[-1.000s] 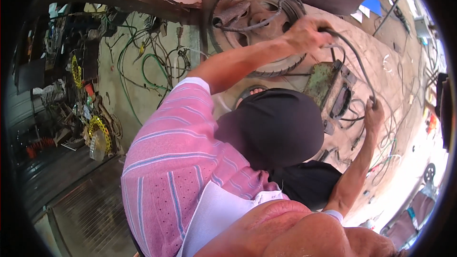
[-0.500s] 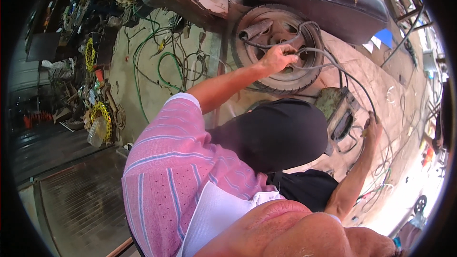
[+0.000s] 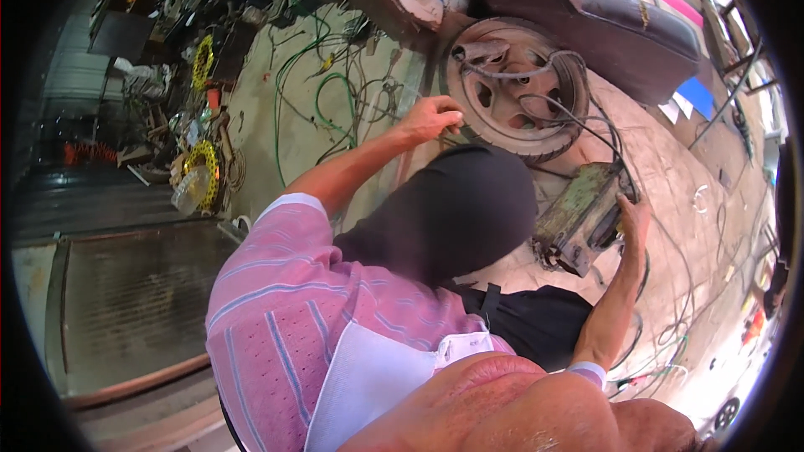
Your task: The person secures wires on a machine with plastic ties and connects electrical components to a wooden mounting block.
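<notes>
My left hand [image 3: 434,120] is raised beside the near left edge of the wheel, fingers curled in and nothing visible in them. The dusty spoked wheel with its tyre [image 3: 515,88] lies flat on the floor. A grey-black cable [image 3: 605,125] loops across it toward my right hand. A worn grey handle-like piece [image 3: 486,52] rests on the wheel, joined to a cable. My right hand [image 3: 634,213] is closed round the cable at the right side of a battered greenish metal box [image 3: 578,209]. Its fingertips are partly hidden.
A dark padded seat [image 3: 620,33] stands beyond the wheel. Green hoses and cables [image 3: 335,105] tangle on the floor at left. Yellow perforated rings [image 3: 201,172] hang among cluttered parts. A metal-framed panel [image 3: 138,310] is at lower left; thin wires [image 3: 682,259] lie at right.
My left hand has let go of the cable over the wheel and drawn back to the left. My right hand, with the cable, has come closer to the box. The view has shifted.
</notes>
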Motion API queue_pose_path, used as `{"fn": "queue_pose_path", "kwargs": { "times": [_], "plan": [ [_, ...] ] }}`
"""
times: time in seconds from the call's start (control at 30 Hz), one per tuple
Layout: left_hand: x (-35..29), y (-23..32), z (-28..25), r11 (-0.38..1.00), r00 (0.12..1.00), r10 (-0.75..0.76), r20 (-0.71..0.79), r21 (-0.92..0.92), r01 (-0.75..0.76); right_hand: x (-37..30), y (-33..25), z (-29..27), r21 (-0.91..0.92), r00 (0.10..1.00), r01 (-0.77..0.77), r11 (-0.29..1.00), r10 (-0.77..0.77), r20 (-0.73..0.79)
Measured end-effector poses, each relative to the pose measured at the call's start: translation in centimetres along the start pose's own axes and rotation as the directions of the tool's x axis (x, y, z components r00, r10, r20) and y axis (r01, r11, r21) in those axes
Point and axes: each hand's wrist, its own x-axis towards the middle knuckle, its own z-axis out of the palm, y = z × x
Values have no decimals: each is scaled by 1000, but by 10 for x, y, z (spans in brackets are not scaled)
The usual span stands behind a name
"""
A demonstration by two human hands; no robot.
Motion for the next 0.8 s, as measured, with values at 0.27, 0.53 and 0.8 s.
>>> {"fn": "queue_pose_path", "kwargs": {
  "times": [0.27,0.53,0.8],
  "plan": [
    [-51,-153,-119,984,964,162,-211,109,-142,-35,-15,9,-133,989,-12,991,-8,-147],
    [-20,-73,-108,959,944,-169,-284,173,224,-37,18,-1,-142,980,-134,981,109,-166],
    [-13,-175,-151,963,993,27,-116,270,5,-37,-22,-13,-67,942,-300,952,306,136]
  ]
}}
